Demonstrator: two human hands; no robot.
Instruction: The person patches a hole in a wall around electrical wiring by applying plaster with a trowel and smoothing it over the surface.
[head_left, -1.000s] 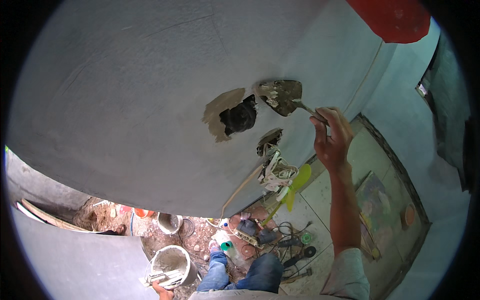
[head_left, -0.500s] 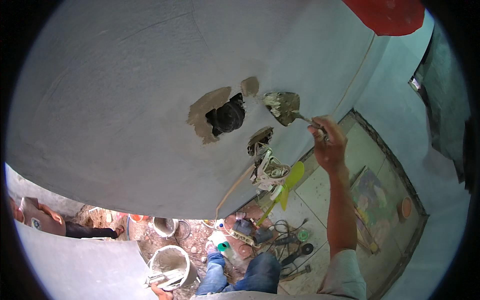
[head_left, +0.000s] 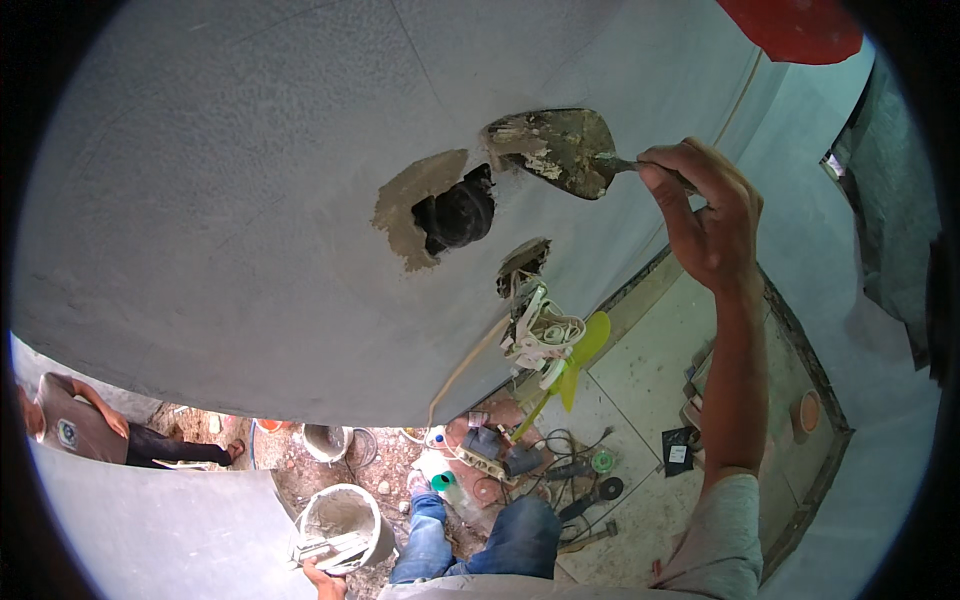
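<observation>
My right hand [head_left: 715, 215] is closed on the handle of a mortar-coated trowel [head_left: 555, 150], its blade up at the grey wall [head_left: 250, 180], just above and right of a ragged hole with a black object [head_left: 455, 212] in it. Damp grey-brown patching [head_left: 395, 220] rings the hole's left side. Below is a smaller hole [head_left: 520, 262], and under that hangs a white fixture [head_left: 545, 335]. Low in the view my left hand [head_left: 325, 582] is closed at the front edge of a mortar bucket [head_left: 370, 525], beside white strip-like pieces; what it grips is unclear.
A person [head_left: 75, 425] is at lower left, beyond a low wall [head_left: 150, 520]. The floor holds another bucket [head_left: 325, 445], power tools [head_left: 590, 500] and cords. A yellow-green fan [head_left: 585, 350] is below the holes, a red shape [head_left: 790, 25] at top right, an orange pot [head_left: 805, 410] at right.
My right hand and trowel dipped slightly, then moved up and right, with the blade now higher on the wall. The person at lower left has come further into view.
</observation>
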